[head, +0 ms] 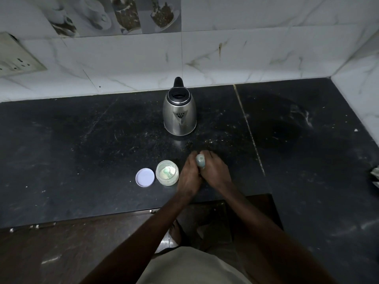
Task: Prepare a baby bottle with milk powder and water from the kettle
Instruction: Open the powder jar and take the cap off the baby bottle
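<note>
A steel kettle point(179, 113) with a black lid and handle stands at the back of the dark counter point(82, 152), spout toward me. In front of it both of my hands wrap around a small baby bottle point(200, 160) with a pale green top; only that top shows. My left hand point(187, 175) holds it from the left, my right hand point(215, 171) from the right. Just left of my hands an open jar of milk powder point(167, 172) stands with a green scoop inside. Its round white lid point(145, 177) lies flat to the left of the jar.
A tiled wall point(225, 58) runs behind the counter and turns at the right corner. A socket plate point(18, 56) is on the wall at far left. The counter's front edge steps forward at the right. Some paper-like object point(375, 175) shows at the right border.
</note>
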`<state>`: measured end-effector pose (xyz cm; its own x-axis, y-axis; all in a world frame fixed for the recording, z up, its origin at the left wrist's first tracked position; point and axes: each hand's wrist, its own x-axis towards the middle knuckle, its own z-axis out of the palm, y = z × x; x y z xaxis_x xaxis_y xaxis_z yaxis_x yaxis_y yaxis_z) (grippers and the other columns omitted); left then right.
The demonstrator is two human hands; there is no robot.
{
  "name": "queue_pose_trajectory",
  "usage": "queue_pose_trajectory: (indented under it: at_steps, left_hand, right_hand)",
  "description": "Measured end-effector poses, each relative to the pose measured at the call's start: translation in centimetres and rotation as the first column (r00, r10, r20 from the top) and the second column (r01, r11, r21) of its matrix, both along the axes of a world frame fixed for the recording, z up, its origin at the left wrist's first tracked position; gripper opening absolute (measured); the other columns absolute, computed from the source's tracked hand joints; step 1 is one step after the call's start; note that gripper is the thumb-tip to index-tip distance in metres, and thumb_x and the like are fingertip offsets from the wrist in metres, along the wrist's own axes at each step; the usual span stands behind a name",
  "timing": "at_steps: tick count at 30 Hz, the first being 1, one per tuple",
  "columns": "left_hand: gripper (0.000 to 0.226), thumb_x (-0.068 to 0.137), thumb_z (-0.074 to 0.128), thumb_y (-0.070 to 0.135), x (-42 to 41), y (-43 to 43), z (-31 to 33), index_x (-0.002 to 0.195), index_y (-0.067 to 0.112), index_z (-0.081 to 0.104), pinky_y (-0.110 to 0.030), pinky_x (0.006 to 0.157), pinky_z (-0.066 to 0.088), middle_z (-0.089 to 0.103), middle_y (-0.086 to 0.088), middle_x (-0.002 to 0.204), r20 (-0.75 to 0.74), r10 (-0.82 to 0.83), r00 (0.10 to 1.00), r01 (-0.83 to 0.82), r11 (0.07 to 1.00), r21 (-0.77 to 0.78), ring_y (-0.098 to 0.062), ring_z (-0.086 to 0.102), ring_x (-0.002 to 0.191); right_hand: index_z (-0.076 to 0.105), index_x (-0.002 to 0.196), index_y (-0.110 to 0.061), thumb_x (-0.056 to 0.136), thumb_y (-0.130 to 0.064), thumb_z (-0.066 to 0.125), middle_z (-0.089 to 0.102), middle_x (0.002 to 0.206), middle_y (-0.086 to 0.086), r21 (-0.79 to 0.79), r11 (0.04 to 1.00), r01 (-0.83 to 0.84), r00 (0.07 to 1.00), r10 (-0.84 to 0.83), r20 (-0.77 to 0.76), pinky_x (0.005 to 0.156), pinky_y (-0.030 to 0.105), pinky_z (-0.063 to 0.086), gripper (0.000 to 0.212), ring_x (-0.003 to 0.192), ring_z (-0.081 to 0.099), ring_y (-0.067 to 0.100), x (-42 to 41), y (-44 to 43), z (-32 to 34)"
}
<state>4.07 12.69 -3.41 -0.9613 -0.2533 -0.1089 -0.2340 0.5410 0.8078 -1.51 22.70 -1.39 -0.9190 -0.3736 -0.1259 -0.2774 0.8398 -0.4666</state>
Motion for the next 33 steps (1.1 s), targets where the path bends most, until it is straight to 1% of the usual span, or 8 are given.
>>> queue_pose_trajectory:
  at_steps: [6,10,16,18,23,27,31,33]
  left_hand:
    - [0.051,0.096,0.065,0.012,-0.1,0.4,-0.2,0.143,0.009,0.046,-0.044,0.098,0.050,0.063,-0.011,0.135,-0.009,0.011,1.000,-0.011,1.000,-0.003,-0.028,0.063,0.120]
    - [0.041,0.097,0.065,0.013,0.0,0.4,-0.5,0.135,0.010,0.051,-0.045,0.094,0.051,0.066,-0.009,0.127,-0.010,0.031,0.999,-0.031,0.999,0.016,-0.029,0.065,0.114]
    - [0.043,0.091,0.070,0.007,0.1,0.2,-0.6,0.131,0.006,0.055,-0.046,0.090,0.053,0.070,-0.010,0.119,-0.055,0.036,0.998,-0.034,0.999,0.027,-0.030,0.069,0.107]
    - [0.041,0.091,0.071,0.010,0.1,0.2,-0.7,0.129,0.006,0.056,-0.045,0.087,0.054,0.072,-0.009,0.116,-0.062,0.054,0.997,-0.051,0.998,0.048,-0.029,0.070,0.103]
    - [0.041,0.090,0.074,0.012,0.0,0.1,-0.7,0.126,0.004,0.057,-0.045,0.084,0.055,0.073,-0.011,0.111,-0.064,0.071,0.995,-0.068,0.996,0.054,-0.029,0.071,0.098]
    - [0.041,0.089,0.075,0.013,0.0,0.1,-0.7,0.126,0.005,0.057,-0.042,0.083,0.055,0.074,-0.010,0.108,-0.061,0.095,0.994,-0.091,0.994,0.060,-0.028,0.072,0.096]
    - [0.044,0.087,0.076,0.010,-0.1,0.1,-0.8,0.127,0.003,0.057,-0.043,0.084,0.056,0.075,-0.013,0.109,-0.053,0.092,0.994,-0.090,0.995,0.049,-0.031,0.072,0.097]
    - [0.045,0.087,0.077,0.011,-0.1,0.0,-0.7,0.127,0.004,0.058,-0.043,0.084,0.056,0.075,-0.012,0.110,-0.051,0.087,0.995,-0.085,0.995,0.046,-0.031,0.072,0.098]
  right_hand:
    - [0.059,0.119,-0.016,0.098,-0.033,0.063,0.067,0.116,0.004,0.027,0.999,-0.028,1.000,0.028,-0.014,0.081,0.045,0.059,0.028,0.106,0.067,0.026,0.3,0.4,0.1]
    - [0.059,0.123,-0.017,0.096,-0.036,0.065,0.067,0.120,0.003,0.005,1.000,-0.007,1.000,0.007,0.019,0.084,0.044,0.058,0.034,0.109,0.066,0.026,0.6,0.8,0.1]
    - [0.051,0.147,-0.019,0.088,-0.038,0.076,0.059,0.142,0.003,-0.016,1.000,-0.012,0.992,0.014,0.126,0.096,0.045,0.055,0.066,0.127,0.060,0.026,0.1,1.6,0.8]
    - [0.055,0.142,-0.019,0.086,-0.038,0.078,0.060,0.137,0.002,-0.017,1.000,-0.018,0.994,0.019,0.110,0.093,0.043,0.055,0.064,0.124,0.061,0.025,0.0,1.8,1.0]
    - [0.064,0.119,-0.018,0.085,-0.041,0.078,0.061,0.118,0.000,0.017,0.999,-0.044,0.999,0.044,0.022,0.079,0.042,0.056,0.044,0.106,0.065,0.025,0.0,1.8,1.1]
    - [0.064,0.121,-0.018,0.085,-0.041,0.078,0.061,0.120,0.001,0.035,0.993,-0.109,0.994,0.109,-0.014,0.078,0.041,0.056,0.045,0.107,0.064,0.023,-0.4,1.8,0.9]
    - [0.066,0.123,-0.012,0.082,-0.033,0.084,0.063,0.121,0.005,0.054,0.981,-0.184,0.982,0.186,-0.031,0.079,0.038,0.053,0.049,0.105,0.064,0.025,-1.0,1.9,0.5]
    - [0.067,0.125,-0.011,0.081,-0.028,0.085,0.064,0.122,0.006,0.044,0.975,-0.220,0.975,0.221,-0.028,0.083,0.039,0.054,0.050,0.107,0.065,0.026,-1.3,2.0,0.5]
